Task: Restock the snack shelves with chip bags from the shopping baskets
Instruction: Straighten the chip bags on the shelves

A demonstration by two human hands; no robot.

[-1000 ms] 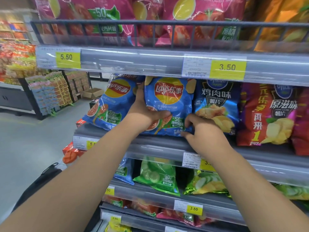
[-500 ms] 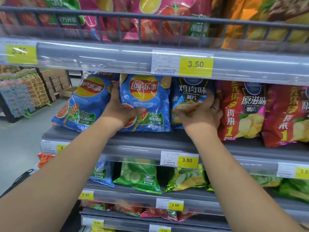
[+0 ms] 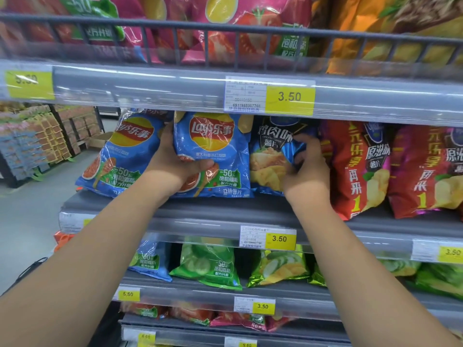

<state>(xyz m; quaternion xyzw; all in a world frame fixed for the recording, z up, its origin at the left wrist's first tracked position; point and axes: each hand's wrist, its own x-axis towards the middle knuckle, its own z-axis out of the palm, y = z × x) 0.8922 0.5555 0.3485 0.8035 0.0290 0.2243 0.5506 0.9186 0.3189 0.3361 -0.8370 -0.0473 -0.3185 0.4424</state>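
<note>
A blue Lay's chip bag (image 3: 215,149) stands on the grey middle shelf (image 3: 225,209). My left hand (image 3: 172,161) grips its left edge, thumb across the lower front. To its right stands a dark blue chicken-flavour bag (image 3: 270,151). My right hand (image 3: 308,166) pinches its crumpled right side, fingers curled into the foil. Another blue Lay's bag (image 3: 122,156) leans at the shelf's left end.
Red chip bags (image 3: 358,169) stand right of my right hand. Pink and orange bags fill the wire-railed top shelf (image 3: 225,26). Green bags (image 3: 210,266) lie on the shelf below. A black basket handle (image 3: 30,269) shows at the lower left. An aisle with stacked goods lies to the left.
My right hand went from the Lay's bag's bottom corner to the dark blue bag and now pinches its right side. My left hand stays on the Lay's bag.
</note>
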